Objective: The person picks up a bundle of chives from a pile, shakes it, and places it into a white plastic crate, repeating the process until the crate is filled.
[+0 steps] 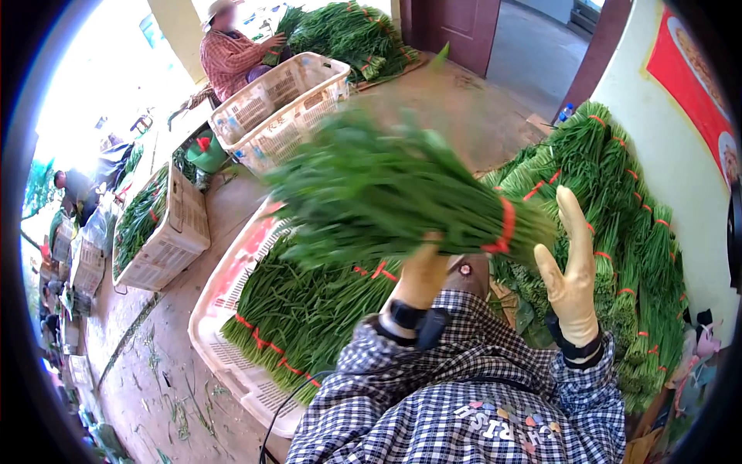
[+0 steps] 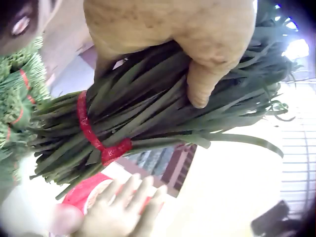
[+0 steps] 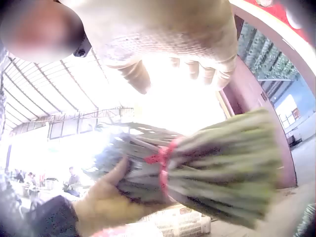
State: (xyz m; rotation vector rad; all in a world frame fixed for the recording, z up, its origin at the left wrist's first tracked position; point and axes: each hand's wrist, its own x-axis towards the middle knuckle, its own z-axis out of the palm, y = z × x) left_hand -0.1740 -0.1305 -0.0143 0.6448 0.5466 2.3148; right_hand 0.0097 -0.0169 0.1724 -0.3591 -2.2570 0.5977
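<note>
My gloved left hand (image 1: 422,280) grips a bunch of garlic chives (image 1: 386,193) from beneath, and the leafy end points to the left. A red tie (image 1: 506,224) circles the bunch near its cut ends. In the left wrist view, the thumb and fingers (image 2: 200,89) curl round the leaves. My gloved right hand (image 1: 573,282) is raised just beyond the cut ends, its fingers straight and nothing in it. The right wrist view shows the bunch (image 3: 222,168) blurred, below the right palm. Under it in the head view, more tied chives (image 1: 309,309) lie in a white plastic crate (image 1: 202,325).
Tied bunches (image 1: 618,232) are heaped along the wall at my right. Two more crates (image 1: 290,116) (image 1: 174,240) stand ahead and to the left, near a green bucket (image 1: 206,157). Another person (image 1: 232,58) sits by a far pile of chives (image 1: 348,35). Loose leaves litter the floor.
</note>
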